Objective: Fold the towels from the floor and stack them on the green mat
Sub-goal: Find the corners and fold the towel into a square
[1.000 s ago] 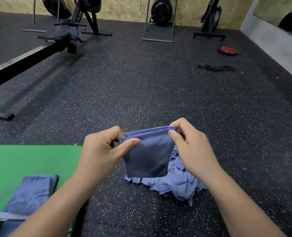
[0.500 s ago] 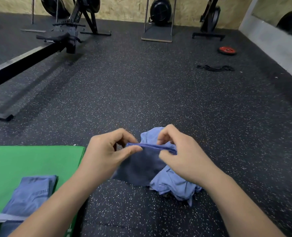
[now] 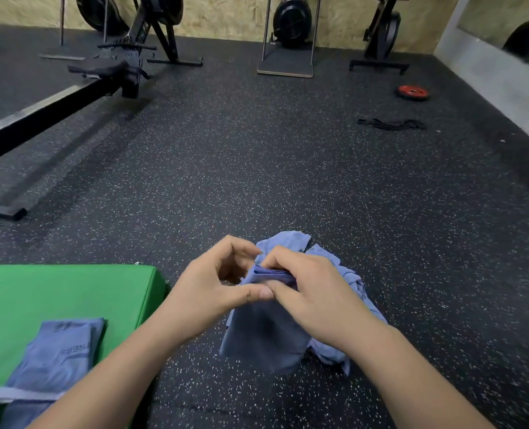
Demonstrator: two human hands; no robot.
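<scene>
Head view: left hand (image 3: 213, 292) and right hand (image 3: 316, 294) close together, both pinching the bunched top edge of a blue towel (image 3: 263, 339) between thumb and curled fingers. Towel hangs below them, in front of a crumpled towel pile (image 3: 286, 242) on the speckled floor (image 3: 288, 168), near the right edge of the green mat (image 3: 55, 289). One folded towel (image 3: 58, 354) lies on the mat's near part.

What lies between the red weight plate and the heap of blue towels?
Head view: a black looped band lies close to the red weight plate; from there to the heap of blue towels, the speckled black rubber floor is bare.
</scene>
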